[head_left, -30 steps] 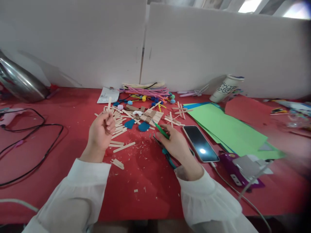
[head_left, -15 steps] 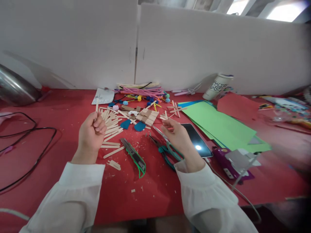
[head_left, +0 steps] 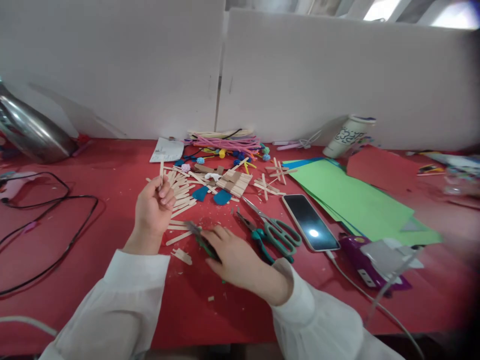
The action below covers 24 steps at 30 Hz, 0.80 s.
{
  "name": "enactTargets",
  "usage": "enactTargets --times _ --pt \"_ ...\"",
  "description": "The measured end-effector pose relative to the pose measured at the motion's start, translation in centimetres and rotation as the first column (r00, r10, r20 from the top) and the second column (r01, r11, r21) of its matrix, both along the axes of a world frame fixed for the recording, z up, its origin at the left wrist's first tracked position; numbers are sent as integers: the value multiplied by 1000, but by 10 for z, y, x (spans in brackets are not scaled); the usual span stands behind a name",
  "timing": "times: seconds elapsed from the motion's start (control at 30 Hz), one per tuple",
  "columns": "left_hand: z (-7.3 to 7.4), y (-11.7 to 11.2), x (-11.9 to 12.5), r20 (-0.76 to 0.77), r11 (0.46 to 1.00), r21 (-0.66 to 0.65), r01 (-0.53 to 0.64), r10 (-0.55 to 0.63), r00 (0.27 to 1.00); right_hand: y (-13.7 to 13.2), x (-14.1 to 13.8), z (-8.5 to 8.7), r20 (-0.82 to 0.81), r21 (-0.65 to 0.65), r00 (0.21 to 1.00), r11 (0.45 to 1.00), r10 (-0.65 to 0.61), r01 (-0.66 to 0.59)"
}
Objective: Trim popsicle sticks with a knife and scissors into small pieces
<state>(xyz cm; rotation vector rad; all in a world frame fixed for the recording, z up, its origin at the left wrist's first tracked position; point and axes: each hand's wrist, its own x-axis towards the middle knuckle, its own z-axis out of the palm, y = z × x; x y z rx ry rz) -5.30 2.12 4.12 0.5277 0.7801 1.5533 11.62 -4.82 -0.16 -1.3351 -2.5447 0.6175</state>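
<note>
Upright in my left hand (head_left: 153, 212) is a wooden craft stick (head_left: 161, 167), pinched between thumb and fingers. My right hand (head_left: 234, 257) is closed around a green and black utility knife (head_left: 205, 246) low over the table; its blade end points away to the left. The hand covers most of the knife's handle, and motion blurs it a little. Loose craft sticks (head_left: 183, 192) lie fanned out just beyond my left hand. A flat panel of joined sticks (head_left: 236, 183) rests further back, near blue cut pieces (head_left: 222, 197).
Right of my right hand lie pliers (head_left: 258, 235), scissors (head_left: 281, 235) and a phone (head_left: 311, 222) on a cable. Green paper sheets (head_left: 360, 200), a purple glue gun (head_left: 365, 260) and a tumbler (head_left: 348, 136) are further right. Pink pipe cleaners (head_left: 228, 142) lie at the back.
My right hand has moved left and nearer, from above the scissors onto the utility knife, and grips it. My left hand still holds the craft stick. The view has shifted slightly.
</note>
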Motion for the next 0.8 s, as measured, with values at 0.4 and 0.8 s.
enactTargets --times 0.4,0.8 --pt "-21 -7 38 -184 978 -145 149 -175 967 54 106 15 181 42 776 793 -604 607" --pt "-17 -7 40 -190 983 -124 139 -161 969 74 144 8 -65 135 609 597 -791 791"
